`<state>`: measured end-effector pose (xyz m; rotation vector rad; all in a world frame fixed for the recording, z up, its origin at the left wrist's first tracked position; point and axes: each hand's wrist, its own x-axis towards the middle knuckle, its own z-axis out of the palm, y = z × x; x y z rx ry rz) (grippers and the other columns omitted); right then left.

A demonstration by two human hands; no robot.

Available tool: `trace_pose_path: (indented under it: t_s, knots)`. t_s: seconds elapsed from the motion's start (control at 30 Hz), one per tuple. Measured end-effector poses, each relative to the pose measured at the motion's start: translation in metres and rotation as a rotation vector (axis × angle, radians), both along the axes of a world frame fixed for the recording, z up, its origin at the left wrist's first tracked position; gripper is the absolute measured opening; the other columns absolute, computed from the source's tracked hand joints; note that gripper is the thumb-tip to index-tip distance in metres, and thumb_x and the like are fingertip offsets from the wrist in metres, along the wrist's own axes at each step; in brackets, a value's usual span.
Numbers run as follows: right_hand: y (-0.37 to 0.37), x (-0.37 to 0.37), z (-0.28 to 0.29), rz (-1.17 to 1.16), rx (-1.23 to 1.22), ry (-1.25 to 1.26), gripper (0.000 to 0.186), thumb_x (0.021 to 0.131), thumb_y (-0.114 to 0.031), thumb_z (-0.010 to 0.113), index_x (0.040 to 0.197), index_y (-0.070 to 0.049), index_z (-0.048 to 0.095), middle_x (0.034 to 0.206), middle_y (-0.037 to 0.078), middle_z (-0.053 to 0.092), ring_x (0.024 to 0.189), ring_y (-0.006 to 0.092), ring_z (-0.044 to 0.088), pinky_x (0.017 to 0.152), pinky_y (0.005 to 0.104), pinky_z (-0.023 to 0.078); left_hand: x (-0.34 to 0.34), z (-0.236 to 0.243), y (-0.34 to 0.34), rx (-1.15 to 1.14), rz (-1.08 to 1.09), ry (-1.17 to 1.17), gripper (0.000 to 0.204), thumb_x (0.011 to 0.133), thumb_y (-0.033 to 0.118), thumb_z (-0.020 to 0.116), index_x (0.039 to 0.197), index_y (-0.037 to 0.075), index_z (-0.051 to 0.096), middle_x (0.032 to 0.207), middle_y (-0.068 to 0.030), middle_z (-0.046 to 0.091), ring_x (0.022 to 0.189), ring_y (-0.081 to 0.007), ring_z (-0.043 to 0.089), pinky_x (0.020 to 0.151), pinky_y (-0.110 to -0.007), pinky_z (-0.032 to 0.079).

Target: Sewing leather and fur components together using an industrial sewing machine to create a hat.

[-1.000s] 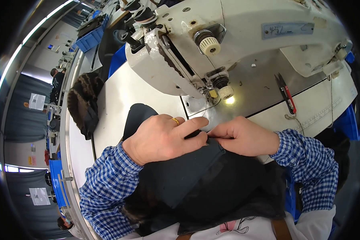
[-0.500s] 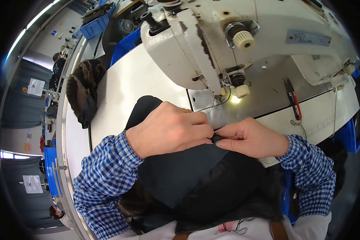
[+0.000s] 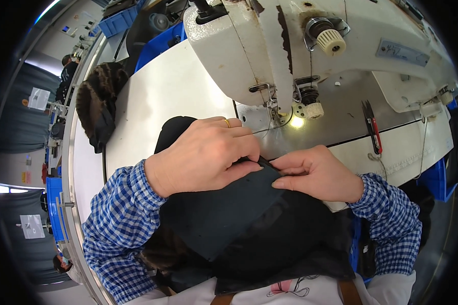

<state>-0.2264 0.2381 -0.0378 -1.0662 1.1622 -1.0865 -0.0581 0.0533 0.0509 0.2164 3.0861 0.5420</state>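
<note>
My left hand, with a gold ring, presses down on a piece of black fabric and pinches its top edge. My right hand pinches the same edge from the right, fingertips almost meeting the left hand's. The fabric lies over my lap and the table's near edge, just in front of the needle of a white sewing machine. A small lamp glows beside the needle. Both sleeves are blue-and-white checked.
Black thread snips with a red handle lie on the machine bed at right. A dark furry garment lies on the white table at far left. Blue bins stand behind. Another person works far off at left.
Both hands with the fabric edge have moved closer to the needle, and the view has tilted so the machine head fills more of the top.
</note>
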Motion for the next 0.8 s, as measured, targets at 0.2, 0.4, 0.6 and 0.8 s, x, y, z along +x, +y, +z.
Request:
trace_pose_path:
  t_s: [0.2,0.4,0.6,0.8]
  knots:
    - [0.001,0.002,-0.004,-0.018,0.019,0.028,0.033,0.092,-0.002,0.077,0.123,0.005,0.070,0.111,0.010,0.076,0.100,0.0115,0.070,0.092,0.0268,0.058,0.005,-0.002,-0.001,-0.005,-0.029,-0.004,0.017,0.081,0.013,0.081,0.087,0.009,0.065,0.097,-0.0041,0.073,0.086,-0.0254,0.067,0.078,-0.036,0.054]
    - [0.004,0.008,-0.004,-0.073,-0.004,-0.073,0.029,0.093,-0.007,0.076,0.118,0.006,0.071,0.099,0.012,0.078,0.089,0.0104,0.069,0.081,0.0258,0.056,0.007,-0.004,-0.001,-0.010,-0.024,0.011,0.017,0.080,0.011,0.080,0.087,0.008,0.065,0.099,-0.0039,0.073,0.085,-0.0249,0.067,0.078,-0.036,0.054]
    - [0.005,0.008,-0.004,-0.084,-0.006,0.036,0.028,0.094,-0.010,0.076,0.117,0.005,0.072,0.095,0.010,0.077,0.083,0.0087,0.067,0.075,0.0249,0.055,0.008,-0.003,0.001,-0.013,-0.003,0.026,0.018,0.078,0.009,0.080,0.086,0.008,0.064,0.095,-0.0050,0.072,0.082,-0.0259,0.067,0.075,-0.036,0.054]
    - [0.006,0.010,-0.003,-0.095,-0.073,0.238,0.023,0.094,-0.008,0.077,0.114,0.002,0.073,0.088,-0.001,0.070,0.078,0.0026,0.060,0.068,0.0209,0.052,0.006,0.000,0.009,0.020,0.105,-0.010,0.018,0.080,0.012,0.080,0.091,0.009,0.067,0.089,-0.0049,0.068,0.079,-0.0265,0.066,0.074,-0.038,0.052]
